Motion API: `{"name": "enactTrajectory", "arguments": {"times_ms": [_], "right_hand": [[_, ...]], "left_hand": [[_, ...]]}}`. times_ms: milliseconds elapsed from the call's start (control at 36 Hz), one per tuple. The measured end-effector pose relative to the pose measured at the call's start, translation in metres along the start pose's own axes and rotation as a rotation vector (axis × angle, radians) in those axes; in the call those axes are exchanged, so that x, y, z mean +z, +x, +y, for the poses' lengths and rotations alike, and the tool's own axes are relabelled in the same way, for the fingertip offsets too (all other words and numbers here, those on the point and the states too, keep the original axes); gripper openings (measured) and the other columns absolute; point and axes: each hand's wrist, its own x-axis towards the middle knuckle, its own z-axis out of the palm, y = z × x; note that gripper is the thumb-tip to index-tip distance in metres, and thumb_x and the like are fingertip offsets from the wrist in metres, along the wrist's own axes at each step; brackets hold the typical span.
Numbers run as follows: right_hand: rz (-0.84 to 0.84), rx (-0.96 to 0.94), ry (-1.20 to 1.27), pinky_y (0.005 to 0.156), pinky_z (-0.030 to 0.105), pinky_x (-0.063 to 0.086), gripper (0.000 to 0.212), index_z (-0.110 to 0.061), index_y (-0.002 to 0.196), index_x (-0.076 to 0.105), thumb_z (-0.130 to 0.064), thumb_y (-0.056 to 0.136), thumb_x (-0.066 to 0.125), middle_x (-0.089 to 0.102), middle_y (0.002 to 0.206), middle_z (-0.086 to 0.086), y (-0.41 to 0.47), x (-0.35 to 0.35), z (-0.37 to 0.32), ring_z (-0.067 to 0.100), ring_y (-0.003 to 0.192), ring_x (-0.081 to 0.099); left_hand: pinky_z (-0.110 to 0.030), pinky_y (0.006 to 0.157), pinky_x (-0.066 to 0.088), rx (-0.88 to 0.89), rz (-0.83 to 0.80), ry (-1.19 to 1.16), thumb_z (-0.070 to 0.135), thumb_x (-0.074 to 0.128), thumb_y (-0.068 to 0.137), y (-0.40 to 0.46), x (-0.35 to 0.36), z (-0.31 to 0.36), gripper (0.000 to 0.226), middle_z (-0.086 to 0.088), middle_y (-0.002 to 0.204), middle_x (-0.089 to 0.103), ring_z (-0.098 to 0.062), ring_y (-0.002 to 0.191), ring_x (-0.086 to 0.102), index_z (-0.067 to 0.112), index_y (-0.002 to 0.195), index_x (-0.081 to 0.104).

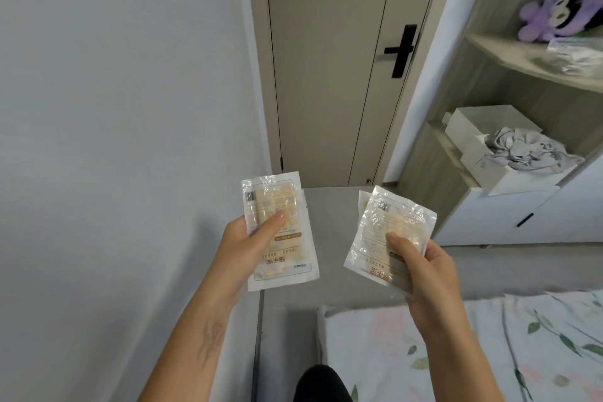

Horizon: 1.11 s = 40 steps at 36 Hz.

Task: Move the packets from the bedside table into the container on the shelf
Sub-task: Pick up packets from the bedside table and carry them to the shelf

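With the left hand (241,245) pinching one packet (280,232) and the right hand (424,274) gripping another packet (388,235), both lifted, I'd carry them level toward the white box (489,153) on the shelf (456,160).

Box (509,173) on shelf (453,153), right.

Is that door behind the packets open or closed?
Closed. The door sits flush in its frame with no gap, and its black handle is level.
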Motion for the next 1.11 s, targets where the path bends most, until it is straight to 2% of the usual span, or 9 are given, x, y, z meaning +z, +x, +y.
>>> {"name": "enactTrajectory", "arguments": {"times_ms": [139, 250, 333, 500, 667, 833, 917, 1111], "right_hand": [[0.037, 0.003, -0.017, 0.072, 0.031, 0.056, 0.012, -0.011, 0.098, 0.07, -0.012, 0.088, 0.063, 0.076, 0.093, 0.007, 0.047, 0.012, -0.004, 0.02, 0.085, 0.072], [0.036, -0.001, -0.006, 0.064, 0.026, 0.056, 0.011, -0.011, 0.097, 0.069, -0.011, 0.088, 0.063, 0.075, 0.091, 0.006, 0.091, 0.028, -0.008, 0.018, 0.083, 0.072], [0.014, -0.008, -0.013, 0.065, 0.026, 0.056, 0.013, -0.01, 0.099, 0.069, -0.011, 0.088, 0.062, 0.075, 0.094, 0.006, 0.124, 0.042, -0.01, 0.018, 0.085, 0.072], [0.002, -0.007, 0.022, 0.07, 0.028, 0.057, 0.016, -0.008, 0.103, 0.068, -0.012, 0.088, 0.063, 0.075, 0.098, 0.008, 0.215, 0.08, -0.008, 0.02, 0.088, 0.072], [0.082, -0.061, 0.059, 0.071, 0.031, 0.059, 0.018, -0.012, 0.103, 0.068, -0.016, 0.086, 0.064, 0.075, 0.098, 0.005, 0.333, 0.109, -0.029, 0.021, 0.09, 0.072], [0.188, -0.088, 0.027, 0.081, 0.043, 0.057, 0.017, -0.012, 0.102, 0.068, -0.015, 0.086, 0.065, 0.074, 0.099, 0.007, 0.426, 0.119, -0.069, 0.026, 0.094, 0.071], [0.245, -0.11, 0.015, 0.085, 0.047, 0.056, 0.016, -0.01, 0.102, 0.068, -0.014, 0.086, 0.066, 0.074, 0.1, 0.01, 0.457, 0.118, -0.092, 0.029, 0.095, 0.07], [0.4, -0.191, 0.072, 0.076, 0.037, 0.059, 0.02, -0.013, 0.1, 0.069, -0.019, 0.081, 0.068, 0.075, 0.098, 0.009, 0.5, 0.08, -0.139, 0.025, 0.09, 0.072]], "left_hand": [[-0.026, 0.058, 0.057, -0.003, -0.02, 0.007, 0.023, 0.061, 0.09, 0.055, 0.008, 0.014, 0.011, 0.003, 0.082, 0.076, -0.013, 0.077, 0.073, 0.021, 0.095, 0.071], [-0.033, 0.065, 0.058, -0.01, -0.023, 0.02, 0.025, 0.061, 0.09, 0.094, 0.008, 0.023, 0.012, 0.002, 0.086, 0.076, -0.015, 0.08, 0.073, 0.023, 0.096, 0.071], [-0.038, 0.072, 0.057, -0.008, -0.001, 0.025, 0.026, 0.062, 0.089, 0.12, 0.003, 0.027, 0.013, 0.001, 0.089, 0.076, -0.017, 0.083, 0.073, 0.023, 0.097, 0.072], [-0.028, 0.059, 0.057, -0.019, 0.063, 0.055, 0.026, 0.062, 0.09, 0.221, 0.01, 0.038, 0.008, 0.008, 0.076, 0.075, -0.009, 0.07, 0.073, 0.026, 0.088, 0.07], [-0.035, 0.07, 0.057, -0.037, -0.05, 0.105, 0.028, 0.063, 0.088, 0.359, 0.053, 0.063, 0.01, 0.003, 0.084, 0.076, -0.015, 0.078, 0.074, 0.025, 0.091, 0.072], [-0.031, 0.064, 0.056, -0.064, -0.199, 0.112, 0.028, 0.063, 0.089, 0.466, 0.109, 0.092, 0.01, 0.005, 0.083, 0.076, -0.013, 0.076, 0.073, 0.025, 0.093, 0.071], [-0.033, 0.065, 0.056, -0.079, -0.262, 0.112, 0.029, 0.062, 0.089, 0.499, 0.136, 0.106, 0.011, 0.004, 0.083, 0.076, -0.014, 0.076, 0.074, 0.025, 0.093, 0.071], [-0.03, 0.06, 0.056, -0.101, -0.431, 0.121, 0.029, 0.062, 0.089, 0.551, 0.223, 0.126, 0.011, 0.004, 0.082, 0.076, -0.013, 0.075, 0.073, 0.024, 0.093, 0.071]]}}
